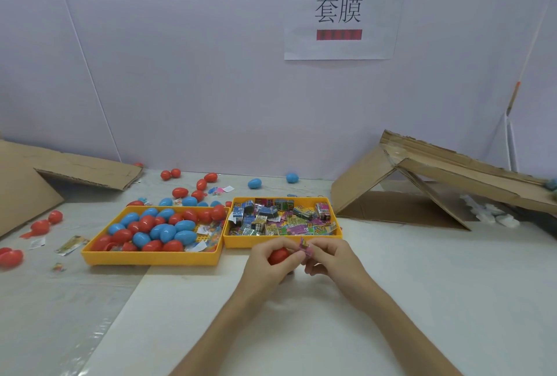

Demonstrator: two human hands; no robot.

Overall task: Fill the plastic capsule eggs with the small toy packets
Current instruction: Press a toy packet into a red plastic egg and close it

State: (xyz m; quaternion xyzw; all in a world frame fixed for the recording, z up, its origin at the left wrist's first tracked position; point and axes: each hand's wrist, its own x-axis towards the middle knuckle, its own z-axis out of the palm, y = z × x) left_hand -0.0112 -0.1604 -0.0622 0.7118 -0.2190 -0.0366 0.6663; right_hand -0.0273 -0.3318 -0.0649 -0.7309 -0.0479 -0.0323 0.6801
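— Forearms (229, 327) come in from the bottom edge, over the table (422, 300). What has the left grip (265, 270) got?
— Its fingers are curled round a red egg (278, 256), just in front of the trays.
— And the right grip (334, 258)?
— Thumb and forefinger pinch a packet (305, 247), held just beside the egg's top. A left fingertip seems to touch the packet too. I cannot tell whether the egg is open.
— Where is the stock?
— Behind the grips, the left tray (150, 258) holds heaped eggs (162, 231), red and blue. Touching its side, the right tray (283, 243) holds the packets (271, 218).
— Anything outside the trays?
— Loose eggs (254, 183) lie scattered behind the left tray and off to the left, with a few flat packets among them.
— Further back?
— Left cardboard (30, 170) and right cardboard (376, 176) lean at the table's sides, and a sign (343, 10) hangs on the wall.
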